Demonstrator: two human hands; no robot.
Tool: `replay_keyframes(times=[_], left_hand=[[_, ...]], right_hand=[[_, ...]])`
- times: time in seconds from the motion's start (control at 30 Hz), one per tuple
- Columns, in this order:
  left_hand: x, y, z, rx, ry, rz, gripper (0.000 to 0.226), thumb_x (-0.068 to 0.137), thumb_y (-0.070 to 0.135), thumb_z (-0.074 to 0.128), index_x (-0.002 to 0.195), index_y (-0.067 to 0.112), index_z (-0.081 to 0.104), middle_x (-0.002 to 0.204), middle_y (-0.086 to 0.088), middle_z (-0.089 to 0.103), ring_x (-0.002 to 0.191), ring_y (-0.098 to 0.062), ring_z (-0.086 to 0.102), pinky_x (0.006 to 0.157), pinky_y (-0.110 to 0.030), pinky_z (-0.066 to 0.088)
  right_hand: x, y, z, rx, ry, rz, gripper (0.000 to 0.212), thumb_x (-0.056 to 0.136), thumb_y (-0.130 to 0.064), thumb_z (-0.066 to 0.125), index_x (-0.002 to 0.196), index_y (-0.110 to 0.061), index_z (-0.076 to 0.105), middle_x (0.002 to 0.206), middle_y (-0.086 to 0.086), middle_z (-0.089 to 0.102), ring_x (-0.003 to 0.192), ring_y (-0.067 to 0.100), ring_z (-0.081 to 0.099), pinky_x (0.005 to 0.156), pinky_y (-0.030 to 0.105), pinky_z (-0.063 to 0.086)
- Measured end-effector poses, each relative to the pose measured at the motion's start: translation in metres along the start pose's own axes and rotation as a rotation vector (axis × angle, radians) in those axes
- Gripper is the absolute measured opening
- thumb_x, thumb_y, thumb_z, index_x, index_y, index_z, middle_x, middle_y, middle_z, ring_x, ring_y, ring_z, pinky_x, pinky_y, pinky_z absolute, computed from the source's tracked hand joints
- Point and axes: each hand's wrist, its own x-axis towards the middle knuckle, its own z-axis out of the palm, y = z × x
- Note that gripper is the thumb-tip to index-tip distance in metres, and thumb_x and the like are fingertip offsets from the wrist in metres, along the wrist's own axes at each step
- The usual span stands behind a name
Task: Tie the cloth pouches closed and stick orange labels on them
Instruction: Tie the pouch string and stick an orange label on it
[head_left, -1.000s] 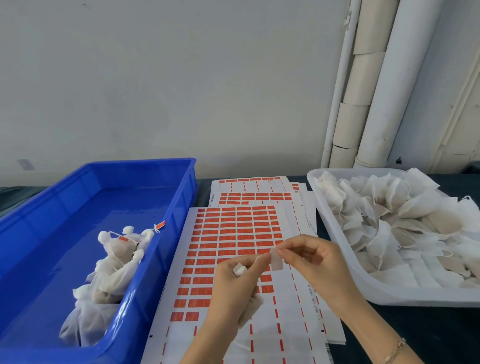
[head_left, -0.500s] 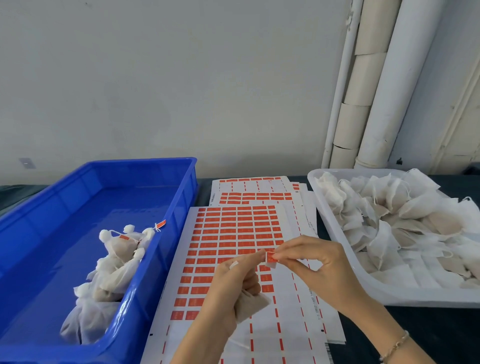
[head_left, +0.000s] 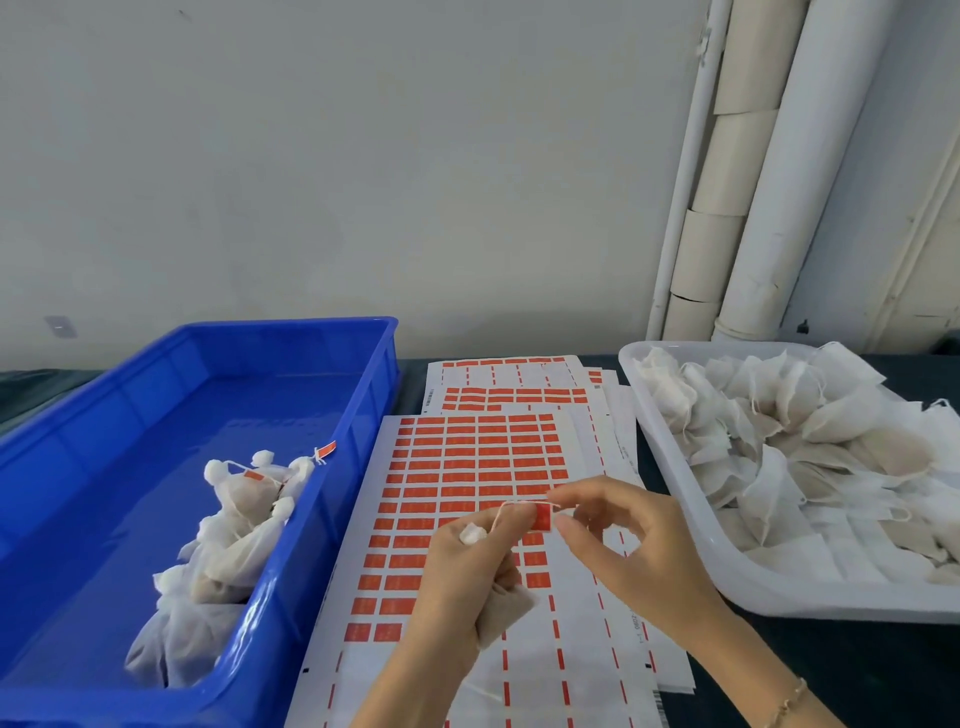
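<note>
Labelling step: left hand (head_left: 452, 582) grips tied pouch (head_left: 506, 608) over label sheet (head_left: 467, 467), fingertips pinching orange label (head_left: 542, 518) onto its string (head_left: 524, 503); right hand (head_left: 634, 545) just beside, hold on string end unclear; next needs firm squeeze, then blue bin (head_left: 332, 519).

A small packing workshop: blue crate (head_left: 363, 415) and white tray (head_left: 779, 595) of pouches (head_left: 779, 415), label sheets (head_left: 467, 457) (bare pipes (head_left: 779, 208) behind).

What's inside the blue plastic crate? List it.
A heap of tied white cloth pouches lies in the blue plastic crate, some with small orange labels. The near wall hides the heap's lower edge.
</note>
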Motion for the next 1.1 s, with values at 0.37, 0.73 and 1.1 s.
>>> replay_keyframes(times=[0.37, 0.73, 1.1], left_hand=[[-0.007, 0.004, -0.029, 0.06, 0.059, 0.0, 0.006, 0.089, 0.019, 0.065, 0.094, 0.022, 0.064, 0.094, -0.004, 0.067, 0.086, -0.018, 0.063, 0.081, -0.032, 0.055], [-0.066, 0.048, -0.147, 0.285, 0.22, 0.558, 0.017, 0.085, 0.012, 0.065, 0.102, 0.013, 0.066, 0.091, -0.004, 0.074, 0.085, -0.017, 0.072, 0.067, -0.019, 0.055], [-0.016, 0.076, -0.204, 0.505, 0.555, 0.495, 0.006, 0.083, 0.017, 0.073, 0.088, 0.017, 0.071, 0.09, 0.002, 0.073, 0.092, -0.011, 0.068, 0.086, -0.033, 0.054]], right_hand=[[0.01, 0.002, 0.036, 0.056, 0.047, 0.256, 0.01, 0.081, -0.035, 0.067, 0.087, -0.028, 0.064, 0.082, -0.016, 0.069, 0.078, 0.007, 0.068, 0.072, 0.025, 0.059], [0.04, -0.065, 0.138, 0.282, -0.395, 0.025, 0.022, 0.079, -0.048, 0.061, 0.099, -0.038, 0.062, 0.091, -0.025, 0.067, 0.087, 0.003, 0.066, 0.071, 0.015, 0.054], [0.091, -0.074, 0.23, 0.024, -0.471, -0.025, 0.032, 0.093, -0.042, 0.057, 0.095, -0.015, 0.073, 0.078, -0.004, 0.069, 0.071, 0.008, 0.062, 0.061, 0.012, 0.045]])
